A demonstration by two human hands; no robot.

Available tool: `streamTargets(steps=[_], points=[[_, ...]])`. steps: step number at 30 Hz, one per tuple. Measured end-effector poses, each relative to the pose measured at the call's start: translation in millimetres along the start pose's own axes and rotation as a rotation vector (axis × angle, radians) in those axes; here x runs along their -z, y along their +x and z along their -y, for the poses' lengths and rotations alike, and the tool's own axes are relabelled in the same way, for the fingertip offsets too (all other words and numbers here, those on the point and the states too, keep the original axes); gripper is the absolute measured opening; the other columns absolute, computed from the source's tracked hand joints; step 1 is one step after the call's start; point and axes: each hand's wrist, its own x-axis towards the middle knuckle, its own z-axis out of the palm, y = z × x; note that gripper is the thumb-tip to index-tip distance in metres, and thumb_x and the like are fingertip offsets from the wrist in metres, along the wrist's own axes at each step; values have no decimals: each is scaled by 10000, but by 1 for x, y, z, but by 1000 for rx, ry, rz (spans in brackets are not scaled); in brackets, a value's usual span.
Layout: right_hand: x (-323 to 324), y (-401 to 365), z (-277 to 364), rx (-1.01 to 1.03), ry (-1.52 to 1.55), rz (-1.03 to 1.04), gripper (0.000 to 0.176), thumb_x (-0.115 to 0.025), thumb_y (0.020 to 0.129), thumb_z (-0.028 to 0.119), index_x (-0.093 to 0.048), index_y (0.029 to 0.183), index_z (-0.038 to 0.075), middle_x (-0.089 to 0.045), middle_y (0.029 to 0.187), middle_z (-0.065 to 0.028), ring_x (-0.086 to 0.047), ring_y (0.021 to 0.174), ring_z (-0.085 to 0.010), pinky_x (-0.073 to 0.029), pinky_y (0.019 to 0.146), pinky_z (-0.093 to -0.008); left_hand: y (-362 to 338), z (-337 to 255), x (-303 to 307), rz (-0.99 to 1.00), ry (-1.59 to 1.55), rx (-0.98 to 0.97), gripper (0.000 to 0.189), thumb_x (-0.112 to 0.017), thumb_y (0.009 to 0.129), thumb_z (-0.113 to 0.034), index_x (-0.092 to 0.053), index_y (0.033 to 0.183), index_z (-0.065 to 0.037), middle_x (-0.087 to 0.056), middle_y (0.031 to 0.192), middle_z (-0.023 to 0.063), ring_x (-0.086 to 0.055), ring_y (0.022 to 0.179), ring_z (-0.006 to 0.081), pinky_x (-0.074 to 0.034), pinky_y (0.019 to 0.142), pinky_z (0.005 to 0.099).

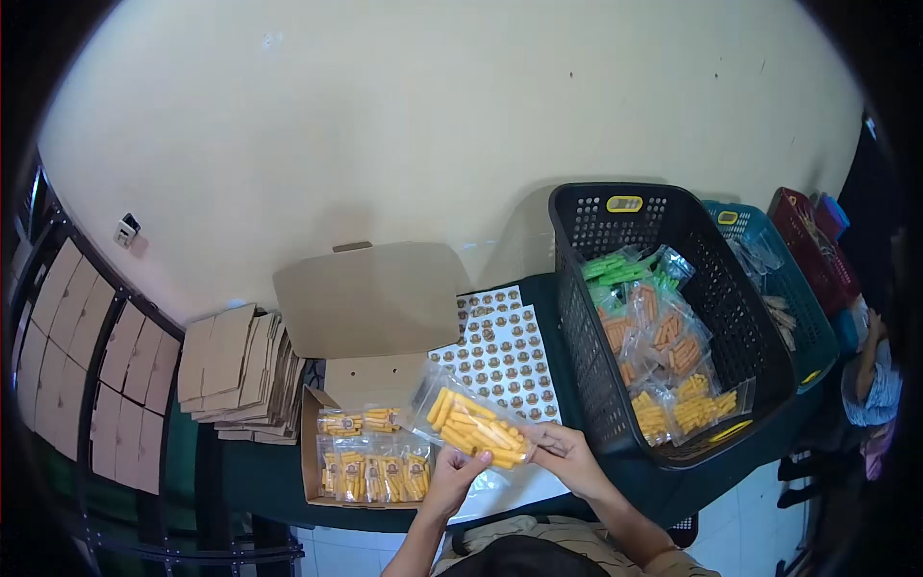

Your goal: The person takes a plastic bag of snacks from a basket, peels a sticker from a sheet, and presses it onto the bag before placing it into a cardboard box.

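Between my two hands is a clear plastic bag of yellow stick snacks point(471, 425), tilted above the table's front edge. My left hand point(456, 481) grips its lower left edge with the thumb on top. At its right end my right hand point(569, 460) pinches the plastic. Left of the hands stands an open cardboard box point(311, 452), its lid raised, holding several labelled bags of yellow sticks point(373, 473). Behind the held bag lie sheets of round stickers point(500, 361). A large black basket point(567, 332) to the right holds bags of green, orange and yellow sticks.
A stack of flattened cardboard boxes point(240, 370) stands left of the open box. More cardboard boxes point(85, 332) fill a rack at far left. Beyond the black basket are a teal basket point(817, 332) and a dark red basket point(835, 264). Another person point(873, 380) is at far right.
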Motion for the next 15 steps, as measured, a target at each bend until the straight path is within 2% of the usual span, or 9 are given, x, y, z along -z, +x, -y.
streamTargets(steps=[3,7,9,11,12,14,15], points=[[-4,7,-8,-48,18,43,306,-515,824,-6,-474,1124,-50,-559,1051,-86,-538,955,-124,-432,824,-245,-3,-8,8,55,44,8,349,-616,780,-69,-442,1066,30,-565,992,94,-538,861,104,-427,736,227],[24,29,-45,-82,-22,-25,226,-531,801,-21,-515,1025,-45,-591,970,-95,-572,870,-125,-454,775,-245,-7,-8,26,-92,-18,-46,359,-604,778,-54,-428,1084,10,-558,971,83,-543,831,116,-439,720,240],[63,40,-88,-27,-252,-270,203,-536,789,-23,-531,991,-41,-602,952,-114,-580,843,-123,-461,740,-241,-8,-10,42,-236,-45,-93,368,-590,781,-64,-411,1100,-25,-551,903,53,-542,764,117,-454,674,251],[84,38,-113,-223,-581,-501,201,-515,769,-31,-549,967,-28,-597,908,-127,-592,802,-177,-476,714,-292,-7,-17,52,-270,-92,-200,340,-597,787,-100,-413,1070,-75,-535,919,25,-516,734,99,-432,628,228],[96,34,-137,-229,-585,-505,201,-515,769,-31,-549,967,-28,-597,908,-127,-592,802,-177,-476,714,-292,-8,-20,60,-336,-91,-191,342,-595,790,-112,-412,1076,-76,-533,937,28,-525,768,106,-430,638,230],[116,15,-196,-265,-1273,-507,231,-515,748,-12,-543,978,0,-543,925,-134,-558,867,-258,-467,731,-372,-9,-28,72,-399,-94,-180,344,-594,794,-124,-411,1082,-78,-532,956,30,-533,803,113,-429,648,232],[120,7,-215,-265,-1278,-508,231,-515,748,-12,-543,978,0,-543,925,-134,-558,867,-258,-467,731,-372,-9,-34,75,-423,-89,-227,340,-590,798,-137,-413,1083,-85,-532,960,27,-533,832,117,-428,659,236]])
